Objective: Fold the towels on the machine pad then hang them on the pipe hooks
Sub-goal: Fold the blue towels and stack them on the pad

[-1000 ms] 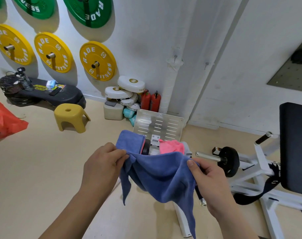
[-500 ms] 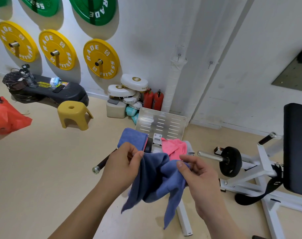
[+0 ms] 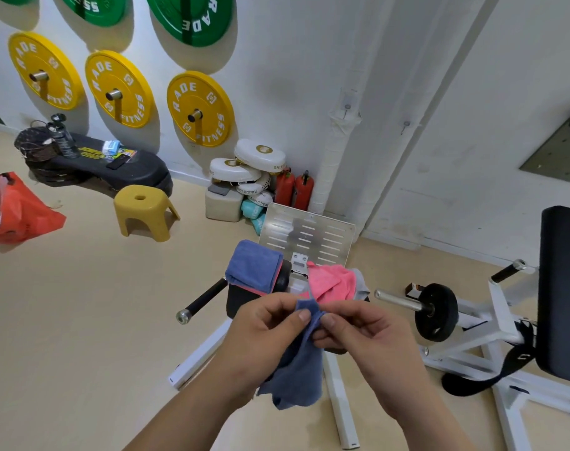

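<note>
A blue towel (image 3: 298,369) hangs doubled in front of me. My left hand (image 3: 264,333) and my right hand (image 3: 365,333) pinch its top corners together at the middle. Behind them is the black machine pad (image 3: 244,296). A folded blue towel (image 3: 252,266) lies on its left part, and a crumpled pink towel (image 3: 329,281) with a grey one (image 3: 361,284) lies on its right. On the white wall pipes, two small hooks show: one (image 3: 347,107) on the wrapped pipe and another hook (image 3: 406,124) to its right. Both hooks are bare.
A slotted metal footplate (image 3: 306,234) stands behind the pad. The white machine frame (image 3: 338,402), a loaded black plate (image 3: 436,312) and a black seat back (image 3: 563,288) are to the right. On the floor to the left stand a yellow stool (image 3: 143,211) and an orange bag (image 3: 13,209).
My hands have come together, bringing the towel's two top corners to meet, so the spread blue towel now hangs folded in half. The view has moved closer to the pad.
</note>
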Demonstrator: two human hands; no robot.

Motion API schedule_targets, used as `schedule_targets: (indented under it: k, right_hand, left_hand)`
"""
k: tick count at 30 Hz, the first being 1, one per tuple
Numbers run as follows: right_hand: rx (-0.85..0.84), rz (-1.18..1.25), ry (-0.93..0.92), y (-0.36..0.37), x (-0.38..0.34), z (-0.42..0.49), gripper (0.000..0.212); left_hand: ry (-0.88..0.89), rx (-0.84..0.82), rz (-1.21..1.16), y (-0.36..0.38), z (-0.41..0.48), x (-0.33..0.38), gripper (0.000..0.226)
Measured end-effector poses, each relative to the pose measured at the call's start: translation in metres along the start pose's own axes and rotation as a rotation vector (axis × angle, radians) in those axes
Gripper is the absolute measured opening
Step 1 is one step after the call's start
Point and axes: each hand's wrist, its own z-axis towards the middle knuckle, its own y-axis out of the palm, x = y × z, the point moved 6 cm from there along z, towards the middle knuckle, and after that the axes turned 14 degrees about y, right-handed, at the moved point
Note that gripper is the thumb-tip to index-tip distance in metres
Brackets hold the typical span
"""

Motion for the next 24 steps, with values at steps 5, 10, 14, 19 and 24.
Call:
schedule_targets:
  k: [5,10,14,19,24]
  right_hand:
    - [0.103,-0.282,-0.234,0.004,-0.015,-0.004,0.019]
    - [0.096,-0.247,-0.220,0.005,-0.014,-0.004,0.030]
    - [0.153,-0.267,-0.218,0.005,-0.016,-0.006,0.035]
    - [0.169,-0.442,-0.306,0.005,-0.015,-0.010,0.027]
    - [0.265,-0.506,-0.349,0.003,-0.014,-0.010,0.013]
  left_hand:
    - [0.066,-0.094,0.130,0.006,0.000,0.006,0.027]
    - [0.170,-0.204,0.258,0.015,-0.002,0.019,0.031]
    - [0.184,-0.266,0.331,0.013,-0.003,0.020,0.031]
    - [0.181,-0.315,0.252,0.014,-0.003,0.025,0.036]
    - [0.087,-0.065,0.171,0.007,-0.005,0.005,0.019]
